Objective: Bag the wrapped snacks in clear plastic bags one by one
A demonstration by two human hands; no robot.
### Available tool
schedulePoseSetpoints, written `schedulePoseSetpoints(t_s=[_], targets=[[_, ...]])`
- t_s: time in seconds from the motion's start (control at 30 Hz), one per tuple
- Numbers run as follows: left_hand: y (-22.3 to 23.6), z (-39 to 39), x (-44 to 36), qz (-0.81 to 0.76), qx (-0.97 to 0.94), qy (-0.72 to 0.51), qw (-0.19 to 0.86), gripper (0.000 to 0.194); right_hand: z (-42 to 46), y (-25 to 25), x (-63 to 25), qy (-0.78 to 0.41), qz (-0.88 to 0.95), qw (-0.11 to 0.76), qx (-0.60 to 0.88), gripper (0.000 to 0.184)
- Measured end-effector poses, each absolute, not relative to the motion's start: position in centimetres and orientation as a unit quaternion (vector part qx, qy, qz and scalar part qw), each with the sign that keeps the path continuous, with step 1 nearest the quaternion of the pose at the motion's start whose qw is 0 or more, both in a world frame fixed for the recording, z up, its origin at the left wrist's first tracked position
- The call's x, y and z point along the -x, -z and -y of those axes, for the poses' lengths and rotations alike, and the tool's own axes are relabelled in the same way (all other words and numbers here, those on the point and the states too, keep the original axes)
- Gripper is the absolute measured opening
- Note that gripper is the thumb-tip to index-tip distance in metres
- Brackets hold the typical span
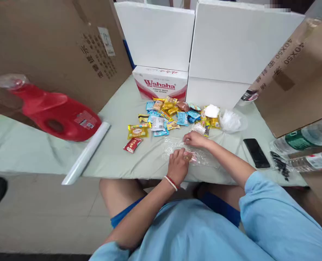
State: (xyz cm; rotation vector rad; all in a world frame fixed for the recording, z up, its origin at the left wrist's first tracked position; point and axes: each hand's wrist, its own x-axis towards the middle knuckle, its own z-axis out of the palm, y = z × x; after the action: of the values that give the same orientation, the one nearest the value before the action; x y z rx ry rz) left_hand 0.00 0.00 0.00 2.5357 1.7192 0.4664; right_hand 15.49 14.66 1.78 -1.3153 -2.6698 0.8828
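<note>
My left hand is closed around a small snack packet lying on a sheet of clear plastic film spread on the table. My right hand pinches the film's far edge just beyond it. Behind both hands lies a pile of several coloured snack packets. A red packet and a yellow one lie apart at the pile's left.
A roll of clear film hangs over the table's front edge at left, beside a red jug. A black phone and water bottles are at right. White boxes, a Wahaha carton and brown cardboard stand behind.
</note>
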Motion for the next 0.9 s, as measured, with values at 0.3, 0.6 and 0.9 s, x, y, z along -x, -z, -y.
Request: schedulePoseSetpoints(t_s=[0.3,0.6,0.9], targets=[[0.0,0.2,-0.6,-0.559,-0.820,-0.112,0.055,0.026,-7.9,-3.2,-17.4,-0.115,0.902,0.045,0.413,0.020],[1.3,0.7,0.2,-0.585,-0.774,-0.209,0.121,0.020,-1.5,1.1,-16.7,-0.076,0.871,0.245,0.420,0.038],[3.4,1.4,4.9,-0.527,-0.703,-0.416,0.236,0.014,0.4,3.0,-15.4,-0.124,0.855,0.277,0.421,0.040]])
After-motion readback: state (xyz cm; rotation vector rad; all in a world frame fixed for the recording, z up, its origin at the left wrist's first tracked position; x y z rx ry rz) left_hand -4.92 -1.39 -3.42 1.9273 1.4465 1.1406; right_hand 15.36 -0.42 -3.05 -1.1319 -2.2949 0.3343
